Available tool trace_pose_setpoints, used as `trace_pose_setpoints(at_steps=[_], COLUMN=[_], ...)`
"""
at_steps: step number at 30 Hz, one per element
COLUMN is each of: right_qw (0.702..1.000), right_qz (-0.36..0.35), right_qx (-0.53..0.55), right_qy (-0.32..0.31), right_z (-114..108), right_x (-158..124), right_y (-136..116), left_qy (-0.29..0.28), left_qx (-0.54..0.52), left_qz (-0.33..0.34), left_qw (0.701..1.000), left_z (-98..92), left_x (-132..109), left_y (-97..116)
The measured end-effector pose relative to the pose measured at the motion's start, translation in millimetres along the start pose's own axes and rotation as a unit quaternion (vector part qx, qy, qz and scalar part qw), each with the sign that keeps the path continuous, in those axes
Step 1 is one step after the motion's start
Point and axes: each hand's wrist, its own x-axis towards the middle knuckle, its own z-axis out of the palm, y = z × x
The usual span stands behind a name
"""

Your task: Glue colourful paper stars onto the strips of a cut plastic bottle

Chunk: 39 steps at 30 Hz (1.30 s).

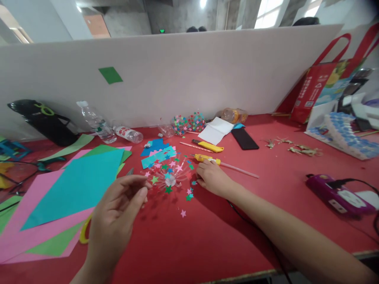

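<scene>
A clear plastic piece [170, 180], cut into thin strips that fan out from a round centre, has coloured paper stars on its strips. At its left edge my left hand [118, 211] pinches thumb and forefinger together on what looks like a strip's end; the fingertips hide the exact grip. My right hand [214, 179] curls round the handle of a small yellow hot glue gun [203, 158], whose nozzle points left. A clear glue stick [239, 170] sticks out of its back. One pink star [183, 213] lies loose on the red table.
Coloured paper sheets [79, 181] cover the left side, with yellow-handled scissors [85, 230] beside my left wrist. Behind lie a yellow utility knife [211, 146], a black phone [244, 138] and a star-covered ball [189, 123]. A purple power strip [339, 195] stands at right.
</scene>
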Motion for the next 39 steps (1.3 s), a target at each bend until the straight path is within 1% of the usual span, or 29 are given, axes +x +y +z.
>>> trace_pose_setpoints(at_steps=[2,4,6,8,9,10,12,14,15,16,18,20,21,22,24,25,26,27,28,29,32,35,37,39], right_qw=[0.999,0.996,0.99,0.982,0.978,0.97,0.905,0.85,0.834,0.824,0.817,0.82,0.829,0.845,0.899,0.929,0.952,0.957,0.952,0.949,0.945,0.942,0.935,0.927], right_qz=[0.011,0.032,0.055,0.064,0.058,0.047,0.035,0.042,0.046,0.05,0.05,0.044,0.037,0.032,0.052,0.087,0.159,0.24,0.274,0.293,0.314,0.323,0.334,0.336], right_qx=[0.039,0.083,0.128,0.175,0.199,0.236,0.422,0.522,0.547,0.561,0.573,0.57,0.558,0.534,0.435,0.357,0.253,0.147,0.111,0.092,0.073,0.08,0.104,0.149], right_qy=[0.006,0.015,0.028,0.032,0.026,0.011,-0.043,-0.061,-0.059,-0.055,-0.044,-0.035,-0.03,-0.019,0.019,0.048,0.067,0.072,0.073,0.069,0.051,0.051,0.058,0.069], right_z=[-1.1,-7.5,-19.8,-35.4,-42.9,-49.5,-58.1,-59.8,-58.5,-56.2,-50.0,-44.2,-42.3,-41.6,-43.9,-46.6,-49.8,-52.9,-55.2,-55.9,-45.7,-22.5,-8.4,-0.7], right_x=[-0.7,-3.0,-8.0,-15.3,-19.4,-23.4,-30.7,-35.8,-37.6,-38.9,-40.7,-41.9,-42.3,-42.5,-42.1,-41.4,-40.4,-39.0,-37.4,-35.3,-26.5,-16.5,-12.7,-12.4], right_y=[4.4,8.4,8.6,2.1,-3.7,-10.8,-26.8,-41.7,-47.8,-52.7,-58.5,-58.3,-55.4,-50.5,-34.7,-24.9,-14.8,-5.5,2.3,7.9,13.0,14.3,21.3,32.9], left_qy=[-0.026,-0.074,-0.151,-0.257,-0.307,-0.328,-0.298,-0.257,-0.24,-0.225,-0.205,-0.197,-0.196,-0.194,-0.191,-0.187,-0.182,-0.176,-0.169,-0.164,-0.156,-0.163,-0.166,-0.164], left_qx=[0.006,0.008,0.007,-0.005,-0.014,-0.025,-0.035,-0.052,-0.058,-0.063,-0.064,-0.06,-0.06,-0.061,-0.065,-0.065,-0.061,-0.054,-0.045,-0.034,-0.005,0.009,0.01,0.008], left_qz=[-0.007,-0.03,-0.064,-0.092,-0.116,-0.138,-0.14,-0.132,-0.128,-0.126,-0.126,-0.132,-0.136,-0.141,-0.146,-0.143,-0.137,-0.13,-0.122,-0.114,-0.088,-0.068,-0.07,-0.076], left_qw=[1.0,0.997,0.986,0.962,0.944,0.934,0.944,0.956,0.961,0.964,0.968,0.97,0.969,0.969,0.969,0.97,0.972,0.974,0.977,0.979,0.984,0.984,0.984,0.984], left_z=[-2.1,-1.7,3.8,15.2,22.7,30.6,45.9,57.2,60.8,63.1,64.8,64.3,63.9,63.5,62.6,62.2,61.7,61.2,60.7,60.4,62.1,67.4,70.2,69.4], left_x=[-5.2,-13.8,-24.9,-35.6,-39.7,-42.6,-44.5,-42.7,-41.3,-40.1,-38.8,-39.3,-40.0,-40.8,-42.4,-43.1,-43.6,-44.0,-44.4,-44.8,-47.0,-50.0,-50.9,-49.7], left_y=[-4.4,-10.4,-15.5,-17.2,-16.2,-13.9,-6.3,2.6,6.3,9.0,11.1,9.2,7.5,5.6,2.2,0.8,-0.5,-2.0,-3.8,-6.1,-15.8,-23.8,-23.7,-18.2])
